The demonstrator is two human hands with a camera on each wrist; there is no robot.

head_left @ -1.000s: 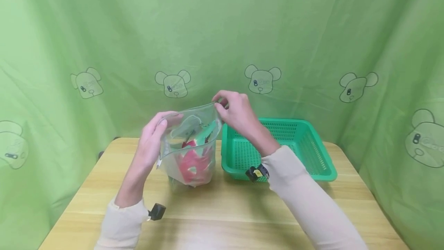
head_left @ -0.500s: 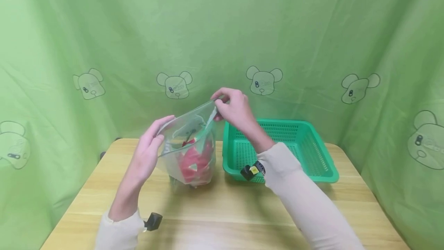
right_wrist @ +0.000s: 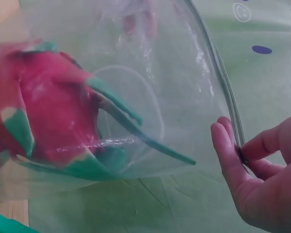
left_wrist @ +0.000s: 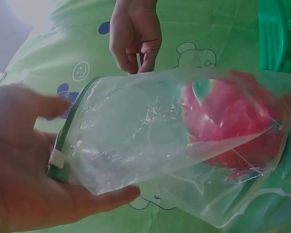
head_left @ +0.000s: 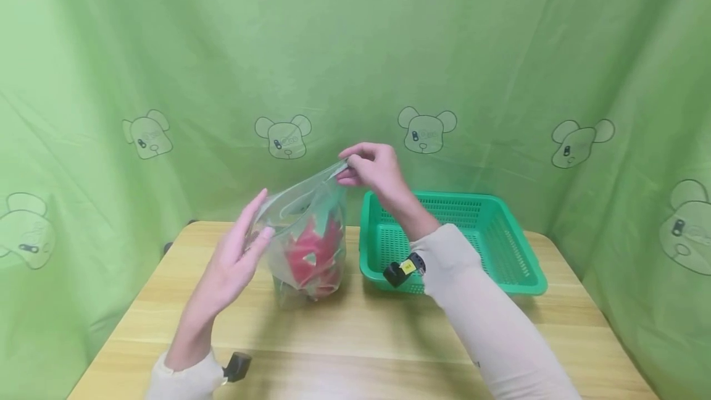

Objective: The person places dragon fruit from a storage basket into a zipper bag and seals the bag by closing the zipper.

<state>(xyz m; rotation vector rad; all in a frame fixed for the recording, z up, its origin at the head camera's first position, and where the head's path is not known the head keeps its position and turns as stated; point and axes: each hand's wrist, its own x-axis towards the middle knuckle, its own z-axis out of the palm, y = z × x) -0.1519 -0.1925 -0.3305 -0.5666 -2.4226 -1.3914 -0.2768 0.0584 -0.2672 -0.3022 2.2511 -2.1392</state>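
Observation:
A clear zip bag (head_left: 280, 267) stands on the table with a red dragon fruit (head_left: 311, 258) with green-tipped scales inside it. My right hand (head_left: 379, 168) pinches the bag's top right corner between thumb and fingers, holding it up. At the lower left corner of the mouth, my left hand (head_left: 229, 267) has its fingers and thumb spread on either side of the bag. A white slider (left_wrist: 56, 158) sits on the green zip edge beside the left palm in the left wrist view. Through the plastic, the right wrist view shows the fruit's long green scales (right_wrist: 150, 141).
To the right of the bag stands a green plastic basket (head_left: 516, 252) with slotted walls, partly behind the right forearm. The wooden table (head_left: 333, 350) runs beneath everything. A green curtain (head_left: 355, 48) with printed bear heads hangs around the back and sides.
The left thumb has come away from the bag's rim, and that hand has opened wider and lowered slightly. The bag's mouth has narrowed and now slants up toward the right hand, which keeps its pinch.

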